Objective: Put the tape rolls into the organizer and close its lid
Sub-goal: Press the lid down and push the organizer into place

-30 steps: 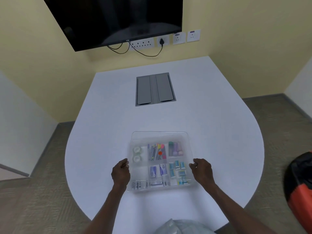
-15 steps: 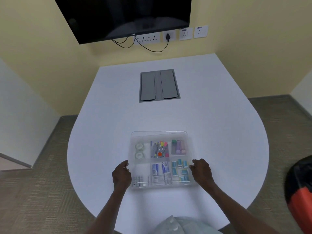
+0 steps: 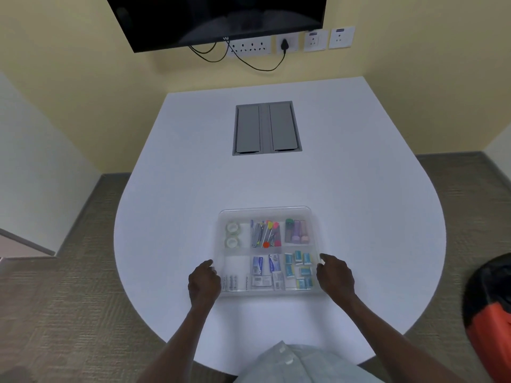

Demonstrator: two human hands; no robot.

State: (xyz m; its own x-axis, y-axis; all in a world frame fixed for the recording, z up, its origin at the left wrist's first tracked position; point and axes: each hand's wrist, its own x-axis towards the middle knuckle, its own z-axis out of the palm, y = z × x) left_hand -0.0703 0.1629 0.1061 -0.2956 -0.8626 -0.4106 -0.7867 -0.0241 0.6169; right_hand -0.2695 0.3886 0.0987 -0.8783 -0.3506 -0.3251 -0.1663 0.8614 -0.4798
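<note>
A clear plastic organizer (image 3: pixel 315 217) sits on the white table near me, and its hazy lid looks laid flat over the compartments. Two clear tape rolls (image 3: pixel 232 235) lie one behind the other in the far-left compartment. Other compartments hold pens and pins, coloured tubes, small boxes and erasers. My left hand (image 3: pixel 204 281) is curled against the organizer's left edge. My right hand (image 3: pixel 335 275) pinches the right rim with its fingertips.
The white table (image 3: pixel 359 175) is rounded on my side, with a grey cable hatch (image 3: pixel 266 128) set in its middle. A dark screen (image 3: pixel 215 17) and wall sockets hang beyond it. A black and orange bag (image 3: pixel 489 308) stands on the floor at right.
My head has shifted, so the scene sits a little differently in view. Both hands have stayed at the organizer's sides, and the organizer has not visibly moved.
</note>
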